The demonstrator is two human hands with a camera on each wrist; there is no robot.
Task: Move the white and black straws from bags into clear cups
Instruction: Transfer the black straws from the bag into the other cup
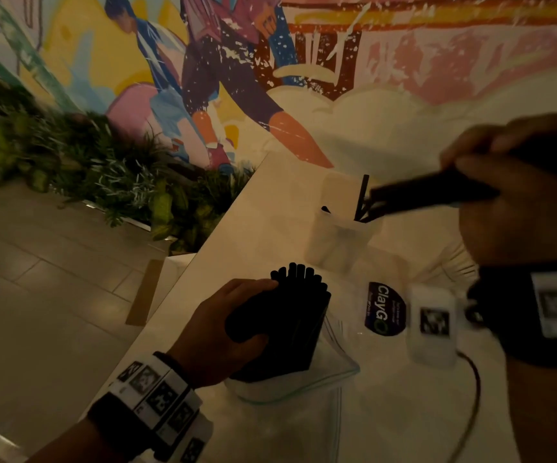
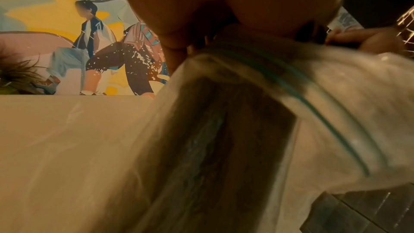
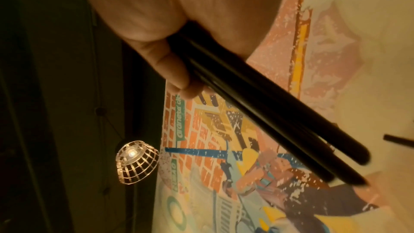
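My left hand point(image 1: 237, 329) grips a thick bundle of black straws point(image 1: 290, 315) that stands in a clear zip bag point(image 1: 303, 385) on the white table point(image 1: 270, 208). In the left wrist view the bag point(image 2: 336, 112) and the dark straws point(image 2: 212, 148) inside it fill the picture below my palm. My right hand point(image 1: 504, 195) holds a few black straws point(image 1: 430, 192), their tips at the mouth of a clear cup point(image 1: 340, 238) that has black straws in it. In the right wrist view these straws point(image 3: 268, 109) stick out of my curled fingers point(image 3: 170, 70).
A second clear cup point(image 1: 340, 185) stands behind the first. A dark round "ClayGo" sticker point(image 1: 385, 309) and a small white tagged device point(image 1: 432, 325) with a cable lie on the table. White straws point(image 1: 451, 262) lie by my right wrist. Plants point(image 1: 69, 155) and a mural stand beyond the table's left edge.
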